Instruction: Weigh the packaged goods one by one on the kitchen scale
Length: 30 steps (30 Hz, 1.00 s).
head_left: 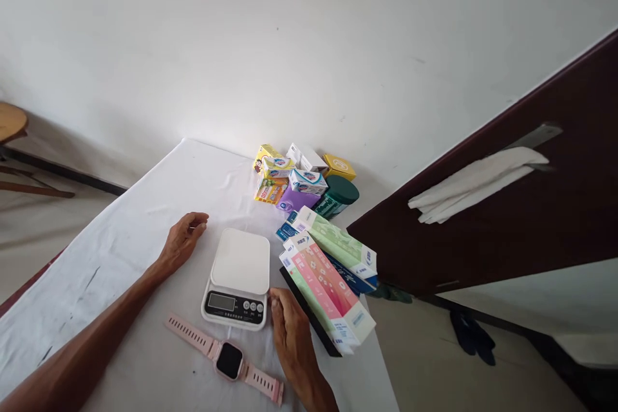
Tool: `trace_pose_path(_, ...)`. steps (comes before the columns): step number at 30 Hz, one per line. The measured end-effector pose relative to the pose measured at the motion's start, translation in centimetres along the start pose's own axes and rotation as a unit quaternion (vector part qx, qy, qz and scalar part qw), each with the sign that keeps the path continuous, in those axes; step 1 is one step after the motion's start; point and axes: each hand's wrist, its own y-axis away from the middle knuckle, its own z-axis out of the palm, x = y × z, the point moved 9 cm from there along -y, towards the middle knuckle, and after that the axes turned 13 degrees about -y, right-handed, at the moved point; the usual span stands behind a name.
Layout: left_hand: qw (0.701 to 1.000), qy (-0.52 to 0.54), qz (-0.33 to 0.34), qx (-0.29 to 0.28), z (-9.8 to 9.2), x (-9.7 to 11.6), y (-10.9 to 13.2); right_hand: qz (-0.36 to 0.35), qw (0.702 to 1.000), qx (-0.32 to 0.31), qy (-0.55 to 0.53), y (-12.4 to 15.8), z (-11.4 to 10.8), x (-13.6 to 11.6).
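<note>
A white kitchen scale (240, 262) with a dark display and round buttons lies on the white-covered table in front of me. To its left my left hand (186, 237) rests on the cloth, fingers loosely bent, thumb a little apart, holding nothing. My right hand (293, 329) is at the scale's lower right side, its fingertips close to the edge; whether they touch I cannot tell. The fingers are fairly straight and no object shows in them. Below the scale lies a pink smartwatch (228, 360) with its strap spread out and its screen dark.
Toothpaste boxes (326, 283) are piled to the right, over a black flat object (318, 325). Behind them cluster small cartons (308, 181), a purple pack (294, 198) and a dark green tub (338, 196). A dark door (483, 232) with a cloth-wrapped handle stands right; a stool (12, 122) left.
</note>
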Motion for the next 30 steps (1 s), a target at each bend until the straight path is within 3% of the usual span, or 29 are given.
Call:
trace_pose_path(3,1.0,-0.01,0.016,0.015,-1.2,3.1,0.7,-0.025,1.0,-0.003,-0.015,-0.5,0.2,0.1)
trace_pose_path(7,0.987,-0.044,0.153,-0.012,-1.1,12.1,2.6,-0.079,0.996,0.033,-0.039,-0.4,-0.1,0.3)
trace_pose_path(10,0.94,-0.102,0.312,-0.092,2.4,19.9,5.0,-0.114,0.99,0.071,-0.037,-0.2,-0.6,0.5)
trace_pose_path(12,0.882,-0.154,0.416,-0.161,6.0,23.9,7.0,-0.126,0.988,0.081,-0.041,-0.3,-0.7,0.6)
trace_pose_path(14,0.815,-0.214,0.495,-0.209,9.5,26.5,8.6,-0.132,0.986,0.087,-0.049,-0.3,-0.8,0.7)
trace_pose_path(18,0.704,-0.332,0.581,-0.237,14.2,28.9,9.9,-0.136,0.985,0.095,-0.053,-0.4,-0.9,1.0)
trace_pose_path(22,0.646,-0.415,0.593,-0.244,16.1,29.5,9.3,-0.128,0.986,0.088,-0.065,-0.5,-0.9,1.3)
trace_pose_path(26,0.632,-0.446,0.58,-0.255,16.1,29.5,8.6,-0.126,0.986,0.081,-0.075,-0.7,-1.0,1.4)
trace_pose_path(28,0.642,-0.443,0.569,-0.261,14.9,29.5,8.4,-0.124,0.986,0.079,-0.078,-0.7,-1.0,1.5)
trace_pose_path(30,0.67,-0.436,0.543,-0.256,12.4,29.6,7.8,-0.121,0.986,0.08,-0.082,-0.7,-1.0,1.7)
